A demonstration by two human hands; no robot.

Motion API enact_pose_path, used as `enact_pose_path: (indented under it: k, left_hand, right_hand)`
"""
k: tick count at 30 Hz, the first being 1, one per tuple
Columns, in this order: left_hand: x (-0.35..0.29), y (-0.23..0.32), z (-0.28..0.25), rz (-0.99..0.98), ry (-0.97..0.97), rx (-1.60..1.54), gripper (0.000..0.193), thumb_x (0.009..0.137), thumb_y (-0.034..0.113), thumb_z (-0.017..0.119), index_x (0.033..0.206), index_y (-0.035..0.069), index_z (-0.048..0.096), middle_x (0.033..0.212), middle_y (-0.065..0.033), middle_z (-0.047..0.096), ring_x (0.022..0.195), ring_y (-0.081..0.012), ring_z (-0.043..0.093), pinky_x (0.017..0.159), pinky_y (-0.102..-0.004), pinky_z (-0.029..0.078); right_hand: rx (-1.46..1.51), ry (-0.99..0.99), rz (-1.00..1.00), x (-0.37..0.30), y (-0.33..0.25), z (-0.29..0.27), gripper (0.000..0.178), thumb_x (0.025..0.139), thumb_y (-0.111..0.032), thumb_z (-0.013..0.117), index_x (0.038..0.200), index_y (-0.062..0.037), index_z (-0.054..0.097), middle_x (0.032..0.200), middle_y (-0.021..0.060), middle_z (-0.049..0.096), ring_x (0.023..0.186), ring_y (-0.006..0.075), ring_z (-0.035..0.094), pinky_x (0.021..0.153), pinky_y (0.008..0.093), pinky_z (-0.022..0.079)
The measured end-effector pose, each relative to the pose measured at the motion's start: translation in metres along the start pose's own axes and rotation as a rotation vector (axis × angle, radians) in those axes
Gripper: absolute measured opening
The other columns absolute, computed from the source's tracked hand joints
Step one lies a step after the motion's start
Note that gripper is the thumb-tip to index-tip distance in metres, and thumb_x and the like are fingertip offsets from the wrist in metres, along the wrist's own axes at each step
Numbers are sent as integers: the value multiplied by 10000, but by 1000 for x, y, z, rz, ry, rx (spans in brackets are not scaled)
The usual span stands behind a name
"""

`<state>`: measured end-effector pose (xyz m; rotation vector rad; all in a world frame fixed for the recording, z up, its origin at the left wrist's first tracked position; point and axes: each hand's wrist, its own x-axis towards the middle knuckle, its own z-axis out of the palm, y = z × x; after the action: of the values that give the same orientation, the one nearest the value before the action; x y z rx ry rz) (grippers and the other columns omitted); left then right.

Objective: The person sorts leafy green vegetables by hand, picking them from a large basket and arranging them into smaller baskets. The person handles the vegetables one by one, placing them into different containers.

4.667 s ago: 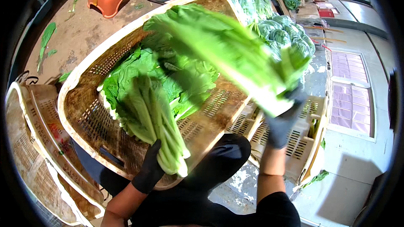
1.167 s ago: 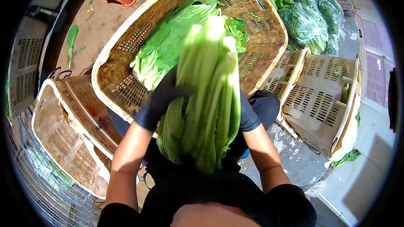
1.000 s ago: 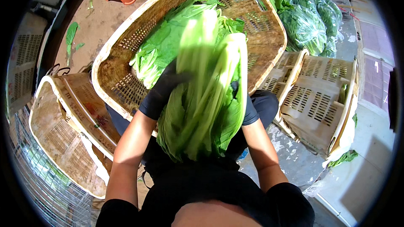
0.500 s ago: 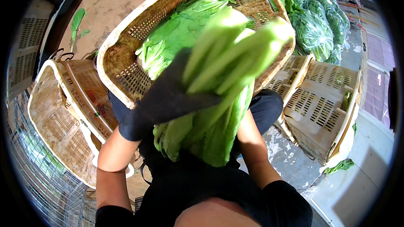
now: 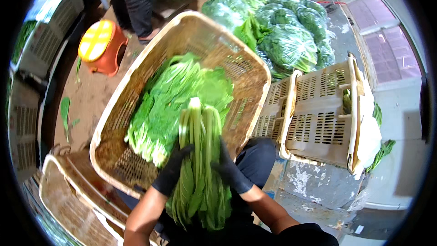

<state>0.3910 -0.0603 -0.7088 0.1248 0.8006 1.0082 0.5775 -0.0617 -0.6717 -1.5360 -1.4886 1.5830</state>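
Note:
Between my two black-gloved hands stands a bunch of long leafy greens [image 5: 199, 173], pale stem ends up and leaves hanging over my lap. My left hand [image 5: 172, 171] closes round its left side, and my right hand [image 5: 231, 172] presses on its right side with the fingers partly behind the stems. Just beyond, a worn cream plastic basket [image 5: 101, 132] leans at my knees. A heap of similar leafy greens [image 5: 168, 105] lies inside it, stems toward the near left. The held bunch overlaps the basket's near side.
On the right are slatted plastic crates [image 5: 316, 130]; another crate [image 5: 59, 187] sits at lower left. Bagged greens [image 5: 291, 45] are piled at the far right. An orange stool [image 5: 104, 48] and a person in dark trousers [image 5: 132, 4] are far left. Loose leaves lie on the floor.
The bunch has come down from a tilted, blurred position over the basket to nearly upright between both hands. My right hand, hidden before, now shows. The view has shifted.

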Motion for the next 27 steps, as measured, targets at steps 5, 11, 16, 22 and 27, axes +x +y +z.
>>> enact_pose_path:
  k: [5,11,16,22,27]
  left_hand:
    - [44,79,124,225,-283,219,494,860,215,592,1281,21,420,1178,-116,529,1044,-193,531,887,-325,455]
    - [210,228,301,625,104,677,797,802,570,574,1169,-131,483,1138,-282,556,1119,-287,539,924,-366,419]
    - [188,207,215,1089,-109,1064,498,889,381,540,1174,-27,541,1128,-128,598,1026,-200,564,918,-334,424]
    - [52,98,-11,486,583,569,451,876,233,589,1225,-37,494,1141,-167,581,1063,-218,554,954,-314,407]
    - [8,21,-62,426,732,490,416,877,181,568,1227,-30,489,1119,-153,601,1035,-222,574,956,-331,411]
  right_hand:
    - [-41,191,-90,27,-112,-87,931,751,-191,701,1456,-71,105,1473,151,217,1354,262,223,1105,336,186]
    - [146,633,-505,209,-181,-321,559,850,-329,606,1266,-1,427,1212,138,497,1079,212,486,882,336,413]
    - [-61,804,-749,264,-224,-396,405,903,-286,542,1127,50,572,1055,134,614,923,179,584,787,311,476]
    - [-402,-89,-600,290,-74,-104,291,893,-90,541,1178,-41,575,1098,69,628,1001,148,582,887,292,451]
    - [-577,-118,4,470,87,-48,558,757,-412,682,1134,-12,588,1082,223,613,994,302,602,848,368,463]
